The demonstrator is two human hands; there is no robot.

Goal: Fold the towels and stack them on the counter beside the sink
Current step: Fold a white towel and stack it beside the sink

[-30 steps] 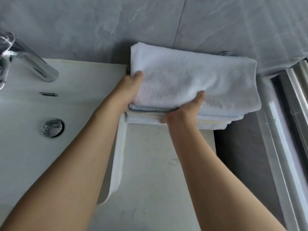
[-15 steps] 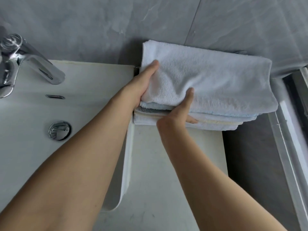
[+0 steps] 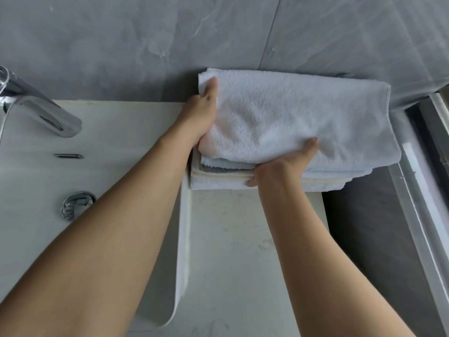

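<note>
Our left hand [image 3: 202,115] grips the top towel's [image 3: 303,120] left end, thumb on top; our right hand [image 3: 286,164] pinches its near edge. It lies on the stack [image 3: 243,183], long axis left-right, on the counter [image 3: 243,251].

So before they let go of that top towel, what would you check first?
1. Top white towel lies on the stack: ok, it covers the folded layers below.
2. Stack sits on the counter beside the sink: ok, against the grey wall.
3. Edges lined up: not ok, the top towel juts out past the lower layers on the right.
4. Left hand free to withdraw: not ok, its thumb lies on top and its fingers are tucked under the towel's left end.
5. Right hand free: not ok, it grips the front edge.
6. Stack steady once released: cannot tell.
</note>
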